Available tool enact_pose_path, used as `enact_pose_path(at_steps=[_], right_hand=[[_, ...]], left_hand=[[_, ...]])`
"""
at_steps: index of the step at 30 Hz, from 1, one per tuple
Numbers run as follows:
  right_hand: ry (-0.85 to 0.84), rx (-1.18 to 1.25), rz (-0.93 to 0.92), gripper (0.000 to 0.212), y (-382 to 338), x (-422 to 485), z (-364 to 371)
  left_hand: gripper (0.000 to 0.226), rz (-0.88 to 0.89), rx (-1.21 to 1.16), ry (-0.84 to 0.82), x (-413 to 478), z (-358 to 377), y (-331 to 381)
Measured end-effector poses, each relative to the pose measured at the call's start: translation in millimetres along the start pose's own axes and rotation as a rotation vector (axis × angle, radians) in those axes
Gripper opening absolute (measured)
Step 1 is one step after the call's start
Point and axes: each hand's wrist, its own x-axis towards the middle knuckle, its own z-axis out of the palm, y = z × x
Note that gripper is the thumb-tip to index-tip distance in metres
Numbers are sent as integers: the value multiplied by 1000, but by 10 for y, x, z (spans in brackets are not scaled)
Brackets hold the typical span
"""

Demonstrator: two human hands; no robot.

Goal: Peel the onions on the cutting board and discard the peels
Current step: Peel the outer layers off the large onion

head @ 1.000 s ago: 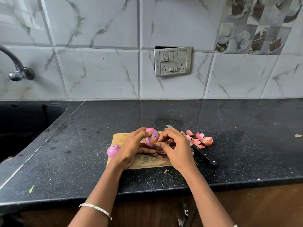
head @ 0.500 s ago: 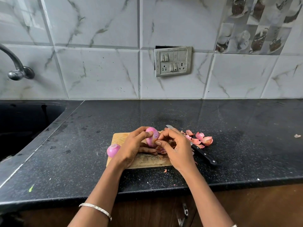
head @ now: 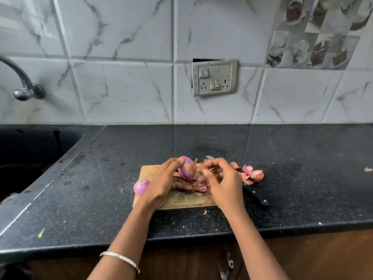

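the left hand [head: 164,183] grips an onion [head: 187,168] upright over the cutting board [head: 149,171], thumb on top and fingers curled beneath. the right hand [head: 223,181], just right of it, has curled fingers pinching papery peel. a second onion [head: 141,186] sits at the board's left edge. loose peels [head: 252,174] lie on the surface by the knife [head: 255,196]. the bulb looks firm, light and slick; skin likely tears easily, so pinch a lifted edge.
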Motion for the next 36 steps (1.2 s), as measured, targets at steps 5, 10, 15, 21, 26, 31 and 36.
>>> enact_pose_path(at_steps=[5, 10, 15, 21, 26, 31, 36], right_hand=[[-51, 59, -77, 17, -76, -6, 7], [-116, 74, -72, 17, -76, -5, 20], [-100, 100, -48, 12, -60, 9, 13], [-90, 73, -75, 12, -58, 16, 13], [-92, 100, -35, 17, -39, -4, 20], [-75, 104, -87, 25, -13, -11, 50], [-22, 46, -218, 26, -26, -17, 71]], left_hand=[[31, 5, 37, -26, 4, 0, -11], [28, 8, 55, -58, -9, 0, -4], [27, 8, 71, -84, -17, -4, 0], [28, 3, 67, -95, -16, -5, 2], [40, 3, 48, -51, -16, 18, 14], [51, 20, 80, -25, -7, 10, 6], [63, 63, 169, -20, 8, 3, 12]])
